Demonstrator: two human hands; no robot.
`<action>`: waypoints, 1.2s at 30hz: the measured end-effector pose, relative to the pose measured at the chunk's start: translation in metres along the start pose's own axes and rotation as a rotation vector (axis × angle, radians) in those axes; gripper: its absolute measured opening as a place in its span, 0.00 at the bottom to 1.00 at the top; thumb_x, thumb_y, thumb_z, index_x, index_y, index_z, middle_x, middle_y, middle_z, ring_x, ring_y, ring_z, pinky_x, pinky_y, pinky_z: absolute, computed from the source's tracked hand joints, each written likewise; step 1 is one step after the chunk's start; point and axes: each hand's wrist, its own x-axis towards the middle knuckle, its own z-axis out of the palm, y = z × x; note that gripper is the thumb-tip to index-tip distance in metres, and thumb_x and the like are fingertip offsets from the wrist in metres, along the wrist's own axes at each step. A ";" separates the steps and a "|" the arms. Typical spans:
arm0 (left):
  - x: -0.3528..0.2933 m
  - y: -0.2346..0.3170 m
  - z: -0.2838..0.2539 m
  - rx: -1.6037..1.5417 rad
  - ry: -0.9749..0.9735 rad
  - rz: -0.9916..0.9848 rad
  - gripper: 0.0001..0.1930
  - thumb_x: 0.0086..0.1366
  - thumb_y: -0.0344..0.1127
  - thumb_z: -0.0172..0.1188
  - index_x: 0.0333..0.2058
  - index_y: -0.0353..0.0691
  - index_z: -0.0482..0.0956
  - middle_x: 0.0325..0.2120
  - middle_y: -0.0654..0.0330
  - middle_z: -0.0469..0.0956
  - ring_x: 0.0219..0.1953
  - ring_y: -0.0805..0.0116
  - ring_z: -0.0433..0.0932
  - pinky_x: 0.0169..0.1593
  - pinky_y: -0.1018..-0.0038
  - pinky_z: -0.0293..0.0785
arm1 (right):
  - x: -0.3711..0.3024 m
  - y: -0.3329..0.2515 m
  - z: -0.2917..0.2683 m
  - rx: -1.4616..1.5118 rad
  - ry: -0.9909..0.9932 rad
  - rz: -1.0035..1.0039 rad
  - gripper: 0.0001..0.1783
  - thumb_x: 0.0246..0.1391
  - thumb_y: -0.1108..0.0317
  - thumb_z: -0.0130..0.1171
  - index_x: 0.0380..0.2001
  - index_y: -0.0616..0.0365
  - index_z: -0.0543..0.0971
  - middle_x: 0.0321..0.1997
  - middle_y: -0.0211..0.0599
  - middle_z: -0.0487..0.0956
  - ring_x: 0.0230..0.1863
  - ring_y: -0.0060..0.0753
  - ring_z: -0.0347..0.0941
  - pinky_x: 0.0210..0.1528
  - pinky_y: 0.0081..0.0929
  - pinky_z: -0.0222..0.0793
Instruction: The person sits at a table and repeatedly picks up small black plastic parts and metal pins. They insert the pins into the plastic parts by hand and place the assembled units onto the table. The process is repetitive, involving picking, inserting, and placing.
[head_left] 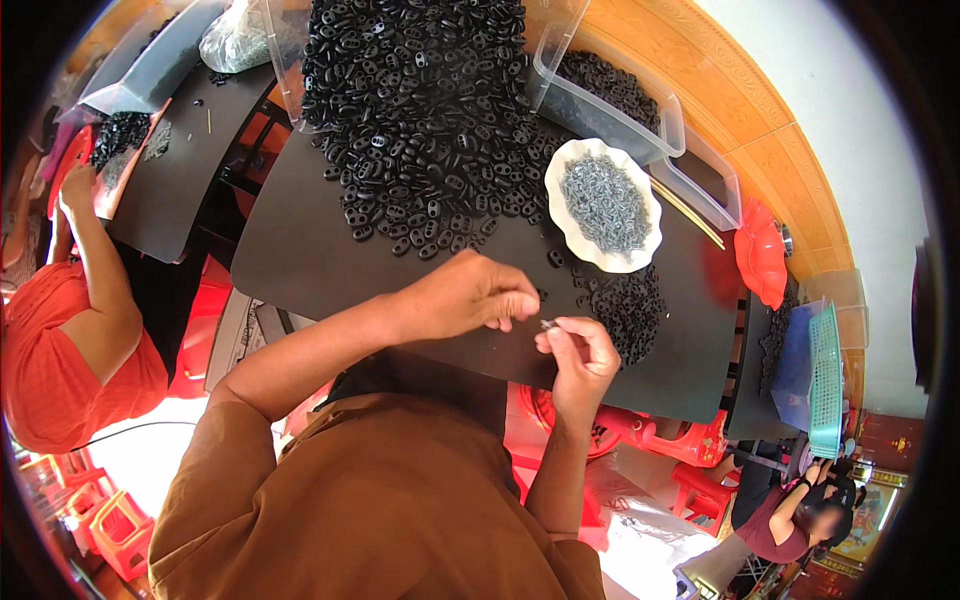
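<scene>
Both hands meet over the near edge of the dark, matte black desk [330,250]. The left hand [470,295] is curled, its fingertips pinched together over something small that its own fingers hide, so what it holds cannot be told. The right hand [580,355] is closed in a pinch, thumb against forefinger, on a tiny silvery metal piece [547,324] that sticks out toward the left hand; the two hands are nearly touching at their fingertips.

Behind the hands a broad heap of small black oval plastic pieces with holes [420,110] spreads across the desk, spilling from the far side toward the middle. To its right stands a white scalloped plate [575,235] filled with small grey metal springs or clips [605,205]. Just beside the right hand, below the plate, lies a smaller pile of the same black pieces [625,300]. A clear plastic tub [610,120] holding more black pieces sits tilted at the far right of the desk, and an orange-red scalloped plastic dish [760,255] rests at the desk's right edge.

At the left, another person in an orange-red top [60,350] reaches a hand up to a second dark desk [175,170].
</scene>
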 end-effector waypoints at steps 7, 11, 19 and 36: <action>0.033 -0.010 -0.001 0.625 0.165 0.364 0.10 0.59 0.32 0.67 0.40 0.38 0.82 0.36 0.55 0.80 0.39 0.55 0.82 0.42 0.63 0.79 | -0.003 0.006 -0.012 0.124 0.108 -0.037 0.03 0.60 0.79 0.60 0.38 0.63 0.77 0.37 0.40 0.81 0.32 0.27 0.80 0.35 0.25 0.78; 0.047 -0.023 0.019 0.746 0.099 0.376 0.09 0.57 0.32 0.67 0.37 0.41 0.82 0.35 0.58 0.78 0.43 0.54 0.79 0.45 0.62 0.78 | -0.002 0.008 -0.013 0.131 0.134 -0.033 0.04 0.60 0.79 0.60 0.38 0.62 0.77 0.37 0.40 0.81 0.31 0.27 0.79 0.34 0.24 0.78; 0.050 -0.030 0.021 0.785 0.232 0.609 0.07 0.58 0.29 0.61 0.36 0.39 0.82 0.38 0.59 0.80 0.41 0.59 0.79 0.46 0.66 0.79 | -0.005 0.009 -0.013 0.161 0.195 -0.081 0.04 0.60 0.78 0.61 0.38 0.63 0.77 0.36 0.39 0.81 0.30 0.26 0.78 0.34 0.23 0.77; 0.021 -0.020 -0.015 0.708 0.092 0.329 0.08 0.55 0.25 0.65 0.35 0.36 0.79 0.35 0.55 0.77 0.42 0.53 0.77 0.45 0.61 0.75 | 0.001 -0.001 0.009 0.044 0.094 0.007 0.03 0.61 0.78 0.60 0.38 0.63 0.78 0.35 0.35 0.80 0.32 0.24 0.79 0.37 0.23 0.78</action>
